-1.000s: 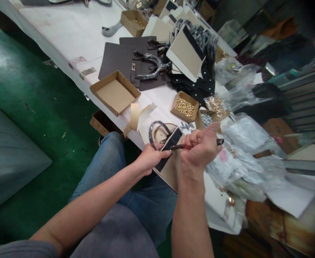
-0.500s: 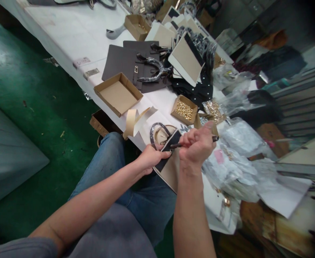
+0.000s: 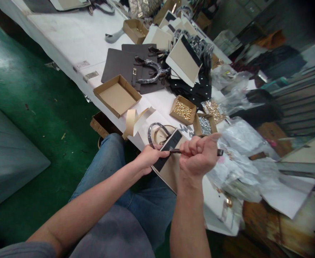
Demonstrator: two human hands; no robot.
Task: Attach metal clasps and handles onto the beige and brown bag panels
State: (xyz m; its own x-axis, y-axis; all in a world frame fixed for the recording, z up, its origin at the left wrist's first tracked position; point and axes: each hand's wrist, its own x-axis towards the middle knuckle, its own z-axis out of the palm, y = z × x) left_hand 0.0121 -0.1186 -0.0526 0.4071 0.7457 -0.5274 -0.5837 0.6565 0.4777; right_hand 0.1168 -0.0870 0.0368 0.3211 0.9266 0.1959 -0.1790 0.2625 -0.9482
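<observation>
My left hand (image 3: pixel 151 157) is closed on the edge of a beige bag panel (image 3: pixel 173 174) with a black strip (image 3: pixel 175 139) across it, thumb pressed on the strip. In my right hand (image 3: pixel 199 154) is a slim dark hand tool (image 3: pixel 175 151), gripped in a fist; its exact kind I cannot tell. One end lies at the strip close to my left thumb, and the other sticks out to the right of the fist. A plastic-wrapped bag handle (image 3: pixel 150 134) curves up beside the panel's left edge. What lies under my left fingers is hidden.
Beyond my hands are a box of gold fittings (image 3: pixel 183 110), a box of silver fittings (image 3: pixel 204 124) and small metal plates (image 3: pixel 186 129). A shallow cardboard box (image 3: pixel 117 96), dark bag panels (image 3: pixel 117 66) and stacked beige panels (image 3: pixel 184 61) lie farther back. Plastic bags (image 3: pixel 236 154) crowd the right.
My right hand has turned and dropped slightly, bringing the tool's near end down the strip to my left thumb. The left hand keeps its hold on the panel.
</observation>
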